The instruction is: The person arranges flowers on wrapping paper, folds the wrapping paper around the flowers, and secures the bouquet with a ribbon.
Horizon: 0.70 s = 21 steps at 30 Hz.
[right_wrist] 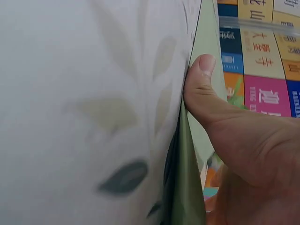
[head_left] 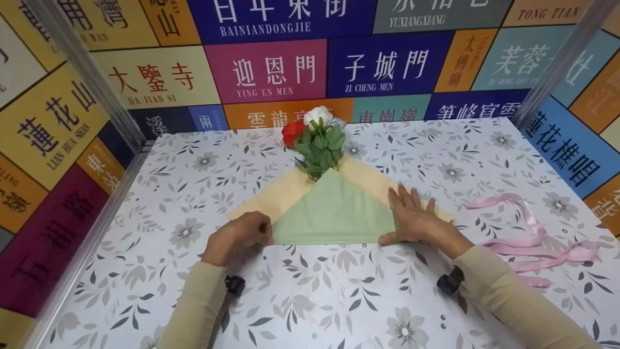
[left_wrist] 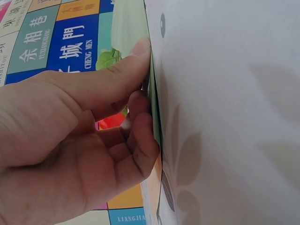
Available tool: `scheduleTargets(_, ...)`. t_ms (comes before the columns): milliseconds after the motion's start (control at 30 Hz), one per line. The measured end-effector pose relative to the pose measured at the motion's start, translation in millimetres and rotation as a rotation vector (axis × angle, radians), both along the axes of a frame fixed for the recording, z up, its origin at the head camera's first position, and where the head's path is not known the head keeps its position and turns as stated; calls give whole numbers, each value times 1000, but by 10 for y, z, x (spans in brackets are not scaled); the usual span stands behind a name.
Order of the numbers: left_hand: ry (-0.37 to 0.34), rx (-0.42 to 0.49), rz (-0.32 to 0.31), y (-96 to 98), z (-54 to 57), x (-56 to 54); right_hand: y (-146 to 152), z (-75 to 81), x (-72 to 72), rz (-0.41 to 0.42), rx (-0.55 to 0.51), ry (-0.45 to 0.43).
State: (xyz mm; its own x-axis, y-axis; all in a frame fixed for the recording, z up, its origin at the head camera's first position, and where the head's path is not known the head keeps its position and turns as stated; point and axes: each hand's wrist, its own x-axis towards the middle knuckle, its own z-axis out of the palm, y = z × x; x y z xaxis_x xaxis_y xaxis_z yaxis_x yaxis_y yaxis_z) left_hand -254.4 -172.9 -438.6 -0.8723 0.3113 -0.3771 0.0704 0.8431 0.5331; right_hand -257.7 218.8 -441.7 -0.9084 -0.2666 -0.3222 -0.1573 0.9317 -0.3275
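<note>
A bouquet of flowers with a red bloom (head_left: 294, 133), a white bloom (head_left: 318, 117) and green leaves (head_left: 322, 145) lies on wrapping paper. Folded up over the stems is a green sheet of wrapping paper (head_left: 334, 213), on top of a cream sheet (head_left: 271, 194). My left hand (head_left: 242, 231) pinches the green paper at its near left corner, fingers curled, thumb (left_wrist: 126, 70) at the edge. At the right corner my right hand (head_left: 411, 215) presses the paper down with spread, straight fingers; its thumb (right_wrist: 206, 89) lies along the folded edge. The stems are hidden.
A loose pink ribbon (head_left: 537, 242) lies to the right of the paper. The table (head_left: 329, 300) has a white floral cover. Printed panels with place names (head_left: 278, 72) stand behind and on both sides, with clear corner strips (head_left: 557, 63).
</note>
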Motion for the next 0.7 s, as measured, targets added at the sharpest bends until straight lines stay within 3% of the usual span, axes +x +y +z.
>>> scheduleTargets(433, 5, 28, -11, -19, -6, 25, 557, 27, 14, -65, 62, -56)
scheduleTargets(700, -13, 55, -102, -158, 31, -35, 693, 23, 3, -53, 84, -49)
